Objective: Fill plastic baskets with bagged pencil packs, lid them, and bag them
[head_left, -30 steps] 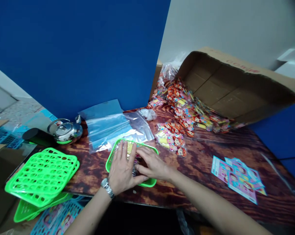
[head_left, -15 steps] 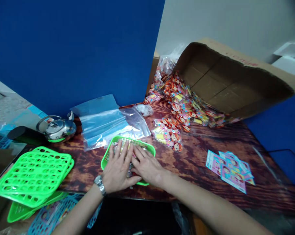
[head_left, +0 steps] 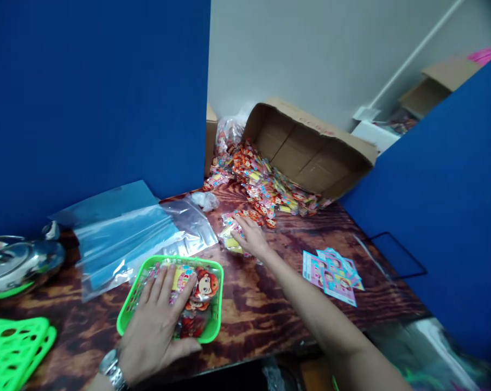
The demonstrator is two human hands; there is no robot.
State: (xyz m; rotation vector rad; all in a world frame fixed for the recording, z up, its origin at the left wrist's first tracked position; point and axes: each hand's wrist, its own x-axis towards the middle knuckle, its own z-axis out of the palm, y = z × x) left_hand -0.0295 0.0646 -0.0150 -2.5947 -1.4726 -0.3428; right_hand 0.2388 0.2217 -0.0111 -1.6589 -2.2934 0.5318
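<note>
My left hand [head_left: 159, 315], a metal watch on its wrist, lies flat with fingers stretched over small clear packets [head_left: 204, 285] printed with a red-haired cartoon figure. These packets sit inside a bright green plastic basket [head_left: 216, 320]. Further off, my right hand [head_left: 249, 236] is stretched out over a small group of similar packets [head_left: 231, 243] on the table. Its fingers are apart and touch or hover just over them; I cannot tell which.
Behind, a tipped cardboard box [head_left: 306, 146] spills a heap of packets [head_left: 265, 184]. Clear plastic bags [head_left: 127, 244] lie left of it. Printed cards [head_left: 330, 274] rest at right. A metal kettle [head_left: 21, 266] and green perforated lids [head_left: 13, 347] stand at left. Blue partitions [head_left: 424, 206] flank the table.
My right hand has left the basket and moved forward right to the small packet group. My left hand stays on the basket's packets. The view has turned right.
</note>
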